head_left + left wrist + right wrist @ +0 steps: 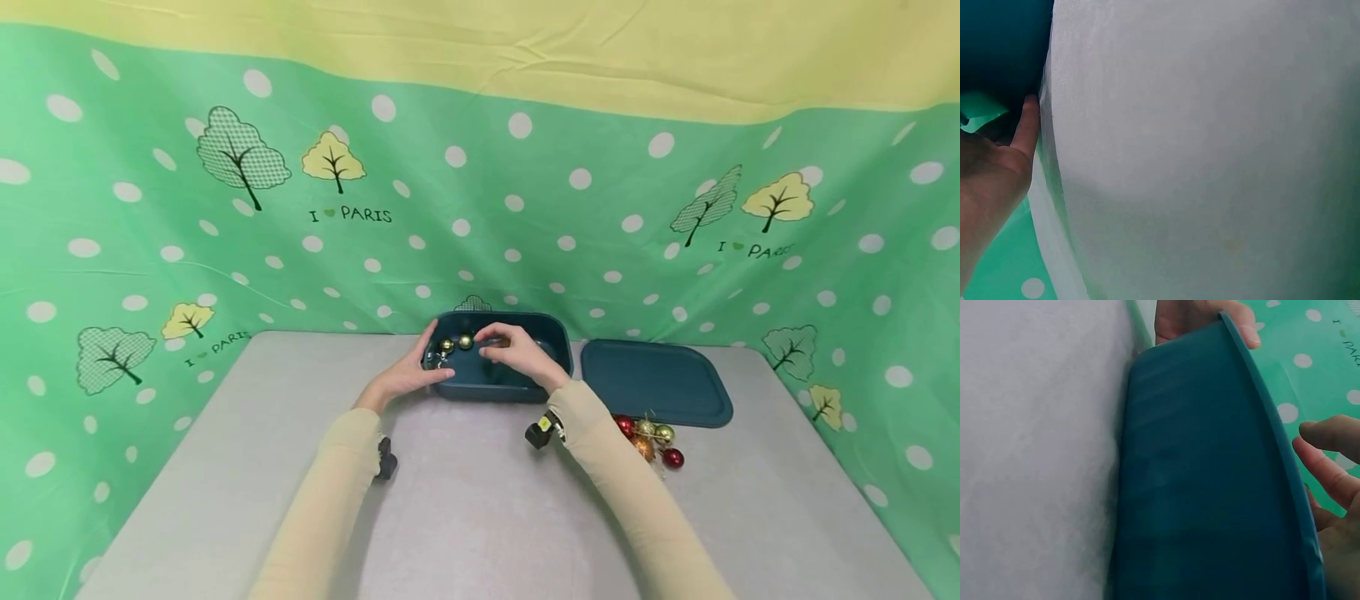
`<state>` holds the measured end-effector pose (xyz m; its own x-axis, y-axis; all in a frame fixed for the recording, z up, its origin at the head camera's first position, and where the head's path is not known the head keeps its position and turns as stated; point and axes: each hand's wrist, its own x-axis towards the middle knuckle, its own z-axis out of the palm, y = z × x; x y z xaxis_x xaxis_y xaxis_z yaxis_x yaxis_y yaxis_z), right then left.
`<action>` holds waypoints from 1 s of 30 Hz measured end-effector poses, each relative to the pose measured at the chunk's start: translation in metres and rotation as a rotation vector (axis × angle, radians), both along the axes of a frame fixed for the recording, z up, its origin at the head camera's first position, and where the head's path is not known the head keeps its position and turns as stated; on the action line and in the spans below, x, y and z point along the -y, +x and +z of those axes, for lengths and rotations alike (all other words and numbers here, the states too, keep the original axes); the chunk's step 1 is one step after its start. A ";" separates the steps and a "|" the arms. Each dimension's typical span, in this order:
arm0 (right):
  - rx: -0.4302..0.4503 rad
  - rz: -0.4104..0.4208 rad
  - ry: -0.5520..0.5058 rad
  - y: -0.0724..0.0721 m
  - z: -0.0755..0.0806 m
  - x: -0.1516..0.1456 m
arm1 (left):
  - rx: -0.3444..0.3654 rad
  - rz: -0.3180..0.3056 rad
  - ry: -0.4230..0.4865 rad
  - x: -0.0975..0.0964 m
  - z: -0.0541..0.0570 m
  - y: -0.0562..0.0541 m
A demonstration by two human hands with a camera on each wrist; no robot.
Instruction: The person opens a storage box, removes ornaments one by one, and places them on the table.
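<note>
A dark blue box (pixel 498 394) stands at the back of the table. My left hand (pixel 407 377) holds its left end, thumb over the front rim and fingers along the side. Two gold baubles (pixel 446 345) lie inside near that end, with a small silvery piece (pixel 442 360) by them. My right hand (pixel 522 353) hovers over the box, fingers loosely bent, fingertips just right of one gold bauble (pixel 466 342). Nothing shows between the thumb (pixel 1319 432) and forefinger in the right wrist view. The front wall (pixel 1204 462) fills much of that view.
A flat blue lid (pixel 652 379) lies right of the box. In front of it sits a cluster of red, gold and orange baubles (pixel 672 457), partly behind the right sleeve (pixel 618 467). A green dotted cloth (pixel 517 200) hangs behind the grey table (pixel 480 500).
</note>
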<state>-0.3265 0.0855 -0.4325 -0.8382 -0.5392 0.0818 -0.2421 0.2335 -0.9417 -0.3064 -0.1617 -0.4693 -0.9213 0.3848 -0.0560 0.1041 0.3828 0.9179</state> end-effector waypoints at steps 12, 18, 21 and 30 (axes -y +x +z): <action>-0.032 -0.043 0.073 -0.020 -0.015 0.023 | 0.012 -0.012 0.005 0.001 0.002 0.000; -0.026 -0.067 0.093 -0.021 -0.013 0.030 | 0.062 -0.038 0.004 -0.003 0.032 0.014; -0.003 -0.099 0.099 -0.027 -0.018 0.032 | 0.060 -0.038 0.009 -0.004 0.034 0.017; 0.076 -0.135 0.087 -0.029 -0.021 0.034 | 0.079 -0.033 0.054 -0.005 0.033 0.017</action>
<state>-0.3558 0.0515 -0.4538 -0.9056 -0.4232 -0.0270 -0.1315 0.3408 -0.9309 -0.2896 -0.1572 -0.4363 -0.9015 0.4196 -0.1062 0.0425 0.3299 0.9430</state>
